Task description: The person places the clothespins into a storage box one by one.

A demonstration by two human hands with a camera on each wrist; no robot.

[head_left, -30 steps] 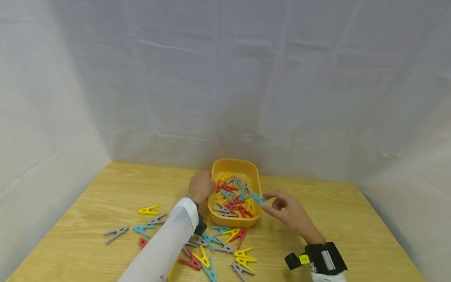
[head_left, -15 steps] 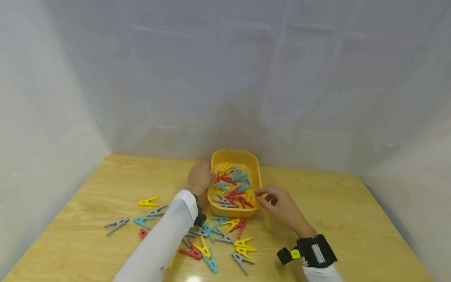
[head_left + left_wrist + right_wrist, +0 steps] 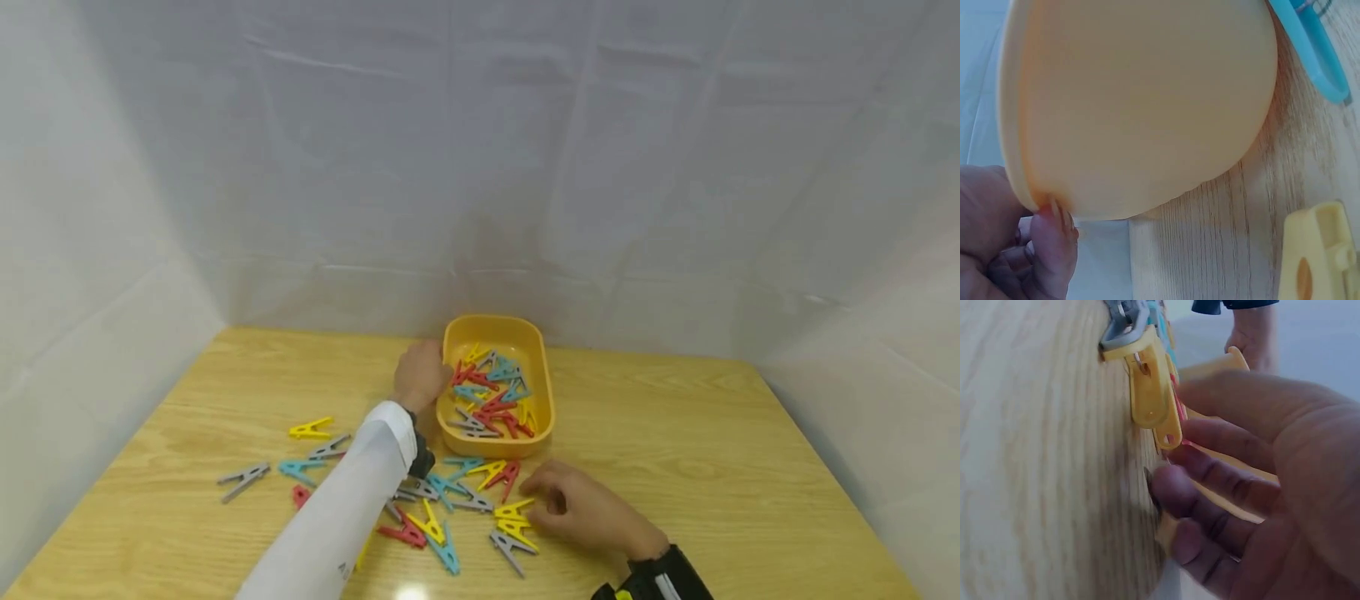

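Now the yellow peg (image 3: 516, 508) is touched by curled fingertips of the right hand (image 3: 581, 517); the tub (image 3: 537, 350) rim is gripped by the left hand (image 3: 420, 375).

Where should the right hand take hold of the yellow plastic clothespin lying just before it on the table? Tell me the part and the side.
Pinch the yellow plastic clothespin across its two flat faces at the wide handle end, coming from the right, where the right hand already lies. It lies flat on the wooden table, and more pegs crowd its left side, so the right is likely freest.

Yellow clothespin (image 3: 514, 509) flat beside tub (image 3: 542, 390)
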